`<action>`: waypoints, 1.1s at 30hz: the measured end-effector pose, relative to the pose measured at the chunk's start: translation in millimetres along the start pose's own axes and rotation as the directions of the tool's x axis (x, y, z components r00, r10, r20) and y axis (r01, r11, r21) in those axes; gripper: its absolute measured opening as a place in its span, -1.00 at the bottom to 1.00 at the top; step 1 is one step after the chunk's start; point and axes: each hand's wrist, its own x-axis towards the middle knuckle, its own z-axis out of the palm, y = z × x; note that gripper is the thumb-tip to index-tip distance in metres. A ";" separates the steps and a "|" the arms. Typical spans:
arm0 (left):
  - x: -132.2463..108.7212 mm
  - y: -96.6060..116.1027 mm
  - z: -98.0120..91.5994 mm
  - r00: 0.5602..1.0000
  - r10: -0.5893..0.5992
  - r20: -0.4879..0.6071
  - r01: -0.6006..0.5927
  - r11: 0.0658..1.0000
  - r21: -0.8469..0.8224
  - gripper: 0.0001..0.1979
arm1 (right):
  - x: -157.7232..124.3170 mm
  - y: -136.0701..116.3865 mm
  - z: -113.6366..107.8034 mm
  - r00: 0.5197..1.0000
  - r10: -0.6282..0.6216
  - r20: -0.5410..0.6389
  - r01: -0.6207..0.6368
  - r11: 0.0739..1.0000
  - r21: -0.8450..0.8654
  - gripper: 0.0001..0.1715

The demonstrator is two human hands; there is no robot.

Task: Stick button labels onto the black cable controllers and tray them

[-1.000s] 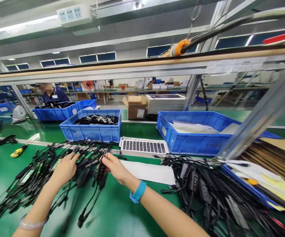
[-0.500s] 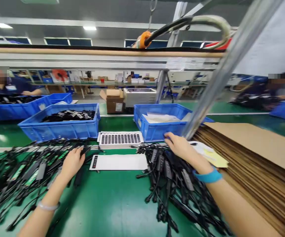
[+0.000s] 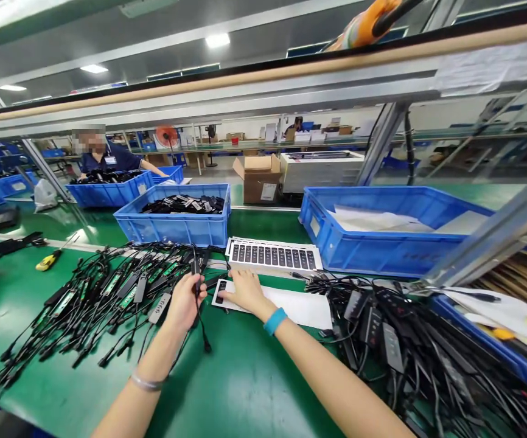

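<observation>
Right hand (image 3: 244, 292) moved off the right cable pile (image 3: 382, 344), now lying open on the white sheet (image 3: 297, 307); left hand (image 3: 184, 302) grips a cable (image 3: 202, 331), which could snag the left pile (image 3: 103, 298).

No word or number can be read here. The paper (image 3: 496, 67) taped along the rail carries print, too small to make out, and so does the label (image 3: 268, 191) on the carton (image 3: 257, 169). The label sheet (image 3: 275, 256) shows rows of dark rectangles (no characters resolve on them), and the badge (image 3: 111, 160) on a co-worker's chest is only a pale patch.
</observation>
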 end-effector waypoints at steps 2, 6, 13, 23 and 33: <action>-4.9 -13.9 -3.0 1.000 -0.029 0.002 0.029 1.000 -0.005 -0.71 | -1.2 -4.3 12.6 1.000 -0.009 0.004 0.009 1.000 0.010 -0.51; -5.4 -26.4 -9.8 0.998 -0.064 0.025 0.063 0.997 0.042 -0.52 | -22.4 -5.5 8.3 0.996 -0.088 -0.002 0.088 0.994 0.057 -0.81; -16.6 -18.9 0.3 0.972 -0.146 0.185 0.131 0.987 0.088 -0.51 | -58.2 -10.1 -25.9 0.963 -0.165 -0.211 0.215 0.947 0.237 -0.85; -26.9 -11.4 15.2 0.970 -0.157 0.187 0.153 0.988 0.035 -0.44 | -76.9 -18.1 -34.7 0.783 -0.304 -0.543 0.482 0.848 0.221 -0.88; -23.8 -0.8 14.1 0.995 -0.041 0.094 0.043 0.999 -0.018 -0.48 | -75.6 30.9 -92.5 0.974 -0.024 -0.223 0.173 0.715 0.677 0.33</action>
